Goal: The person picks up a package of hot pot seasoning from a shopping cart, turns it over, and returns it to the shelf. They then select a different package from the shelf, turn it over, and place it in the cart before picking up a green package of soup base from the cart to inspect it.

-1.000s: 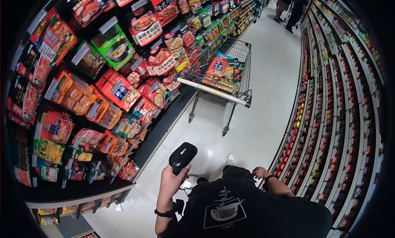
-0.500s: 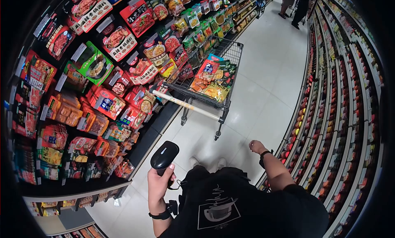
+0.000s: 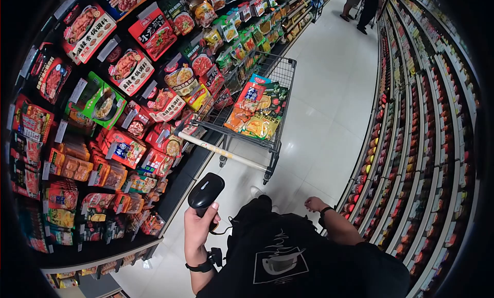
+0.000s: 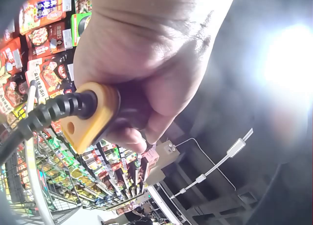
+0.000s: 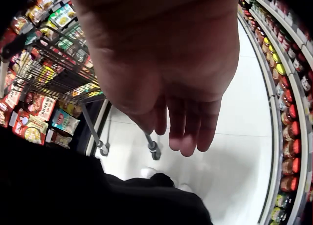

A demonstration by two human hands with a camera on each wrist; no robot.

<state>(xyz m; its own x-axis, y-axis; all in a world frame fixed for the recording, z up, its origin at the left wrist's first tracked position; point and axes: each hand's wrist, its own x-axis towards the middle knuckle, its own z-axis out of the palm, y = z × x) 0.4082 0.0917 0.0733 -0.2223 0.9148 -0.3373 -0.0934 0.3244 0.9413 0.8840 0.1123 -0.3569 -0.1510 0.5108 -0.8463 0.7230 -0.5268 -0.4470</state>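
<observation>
My left hand (image 3: 198, 228) grips a black handheld barcode scanner (image 3: 207, 189) by its handle, thumb along the side and the scanner's head up. In the left wrist view the handle's yellow base (image 4: 103, 105) shows, with a ribbed black cord (image 4: 51, 112) coming out of it. The palm hides most of the handle. Beside my body hangs my right hand (image 3: 314, 204), with nothing in it; its fingers (image 5: 188, 132) point loosely down in the right wrist view. A shopping cart (image 3: 226, 153) stands ahead, apart from both hands, with several food packets (image 3: 257, 110) in it.
Shelves of hanging seasoning packets (image 3: 131, 71) line the left side, close to the cart. Long shelves of jars (image 3: 411, 159) run along the right. Between them a pale tiled floor (image 3: 321, 123) leads to people (image 3: 360, 12) at the far end.
The cart has come nearer and shifted left in the head view. My right hand swung forward, then back somewhat. My feet have changed position; the left hand keeps hold of the scanner.
</observation>
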